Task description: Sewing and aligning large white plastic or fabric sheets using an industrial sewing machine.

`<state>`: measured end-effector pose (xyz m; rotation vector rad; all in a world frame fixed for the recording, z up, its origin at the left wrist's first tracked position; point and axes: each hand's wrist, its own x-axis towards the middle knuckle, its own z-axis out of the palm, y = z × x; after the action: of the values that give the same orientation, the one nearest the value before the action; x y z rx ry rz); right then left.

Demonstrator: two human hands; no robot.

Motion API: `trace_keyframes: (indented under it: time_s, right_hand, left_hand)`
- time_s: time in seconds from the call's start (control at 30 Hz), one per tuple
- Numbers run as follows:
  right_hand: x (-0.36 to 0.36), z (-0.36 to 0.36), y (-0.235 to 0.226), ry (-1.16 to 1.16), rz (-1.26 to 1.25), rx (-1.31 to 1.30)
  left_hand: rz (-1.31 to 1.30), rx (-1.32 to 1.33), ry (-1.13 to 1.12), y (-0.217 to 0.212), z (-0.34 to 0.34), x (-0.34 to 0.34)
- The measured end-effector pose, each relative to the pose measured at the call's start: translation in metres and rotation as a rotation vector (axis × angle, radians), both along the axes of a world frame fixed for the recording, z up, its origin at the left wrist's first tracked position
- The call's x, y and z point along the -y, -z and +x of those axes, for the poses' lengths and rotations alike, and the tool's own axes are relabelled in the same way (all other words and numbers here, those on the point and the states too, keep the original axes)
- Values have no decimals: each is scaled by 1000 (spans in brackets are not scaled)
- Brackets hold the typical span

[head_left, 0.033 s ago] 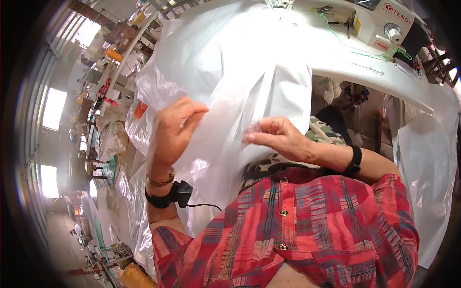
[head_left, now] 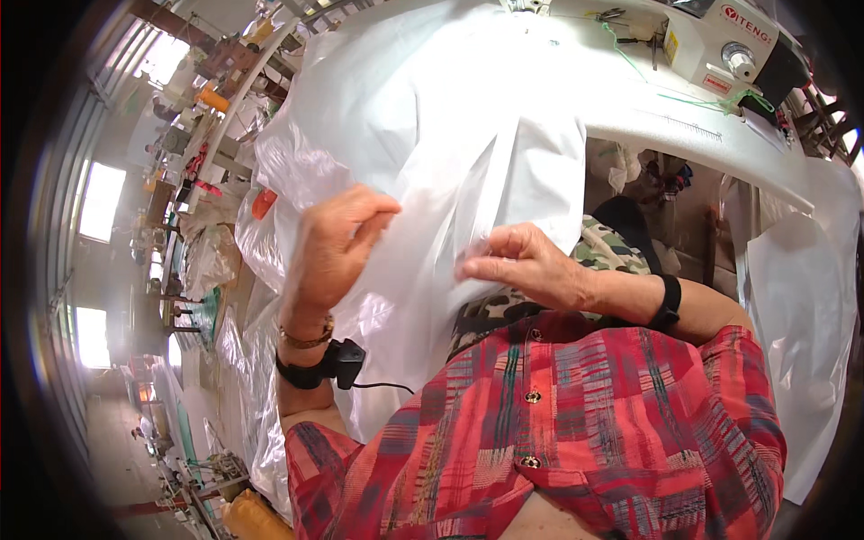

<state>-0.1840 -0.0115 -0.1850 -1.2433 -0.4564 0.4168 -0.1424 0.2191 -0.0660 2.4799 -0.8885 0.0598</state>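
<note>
A large, glossy white plastic sheet (head_left: 531, 171) spreads over the table and hangs in folds toward my lap. Above its left part is my left hand (head_left: 337, 252), fingers curled and the thumb meeting the forefinger in a pinch. Whatever lies between those fingertips is too small or blurred to make out. To the right, my right hand (head_left: 531, 265) is bent inward, thumb and fingers closed on a fold of the sheet; its fingertips are slightly blurred. The two hands are apart, with loose sheet between them.
A white sewing machine (head_left: 720, 54) stands at the far right on a pale table (head_left: 684, 121), with green thread (head_left: 675, 97) and small scissors (head_left: 612, 14) nearby. Crumpled clear plastic (head_left: 292, 171) lies at left. Another white sheet (head_left: 801, 315) hangs at right.
My left hand has shifted slightly right and a little lower. My right hand has barely moved, and the sheet's folds near it have shifted slightly.
</note>
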Motion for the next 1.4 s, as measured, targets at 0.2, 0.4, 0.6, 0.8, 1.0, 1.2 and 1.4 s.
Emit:
trace_keyframes:
  time_s: [0.2, 0.4, 0.6, 0.8, 1.0, 1.2, 1.4]
  right_hand:
    - [-3, -22, -17, -118, -216, 59]
    - [-6, -26, -11, 14, -109, -269]
    - [-5, -31, -26, -35, 78, -91]
    - [-12, -35, -17, 27, -350, 366]
    - [-18, -29, -27, -106, -635, 546]
    - [-24, -22, -21, -371, -789, 836]
    - [-28, -21, -24, -394, -797, 910]
  left_hand:
    - [-22, 59, -170, 54, -21, 19]
    - [-369, -64, -333, 90, -1, -7]
    - [-496, -680, -172, 47, -16, 25]
    - [-565, -722, 5, 110, -22, 28]
    - [-536, -746, -69, 109, -27, 33]
    - [-626, -642, -112, 120, -25, 32]
    - [-549, -660, -31, 115, -19, 26]
